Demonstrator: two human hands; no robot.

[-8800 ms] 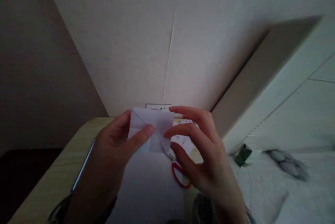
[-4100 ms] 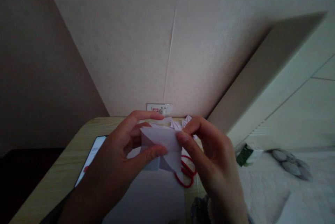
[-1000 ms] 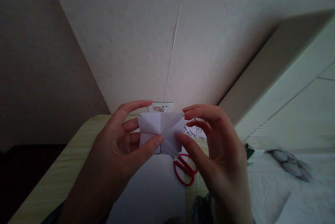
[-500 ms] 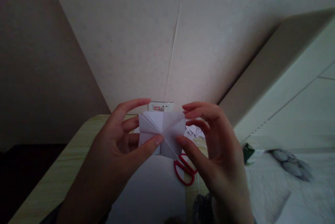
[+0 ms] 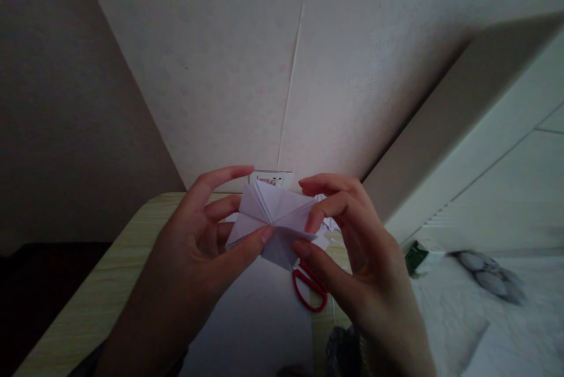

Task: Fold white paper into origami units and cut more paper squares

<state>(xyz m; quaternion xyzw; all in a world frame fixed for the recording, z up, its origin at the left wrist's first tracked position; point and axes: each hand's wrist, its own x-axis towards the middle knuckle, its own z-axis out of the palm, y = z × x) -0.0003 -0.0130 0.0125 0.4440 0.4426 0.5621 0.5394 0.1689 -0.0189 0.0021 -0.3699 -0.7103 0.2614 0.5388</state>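
You are holding a small piece of folded white paper (image 5: 288,204) up in front of you, in the middle of the scene, above the near part of the wooden table (image 5: 145,236). Your left hand (image 5: 202,248) has the paper's left side, thumb pressed on the front near the centre where the creases meet, with other fingers behind it; your left index finger stands clear, stretched out beyond the far edge. Your right hand (image 5: 359,242) holds the right side, a flap lying between your thumb and a bent finger, while another finger reaches out above the paper without touching it. The layers fan apart around the centre, tilted rather than flat. Beneath your hands a larger white sheet (image 5: 251,318) lies on the table, and at its right edge you have red-handled scissors (image 5: 314,284), their blades hidden from you. Farther off, past your right hand, are white paper pieces (image 5: 329,223), partly covered by your fingers. A socket plate (image 5: 287,178) sits on the far wall (image 5: 220,71), just beyond the table. Over to your right, a green packet (image 5: 415,258) and a blurred grey object (image 5: 489,276) rest on white bedding (image 5: 497,324).
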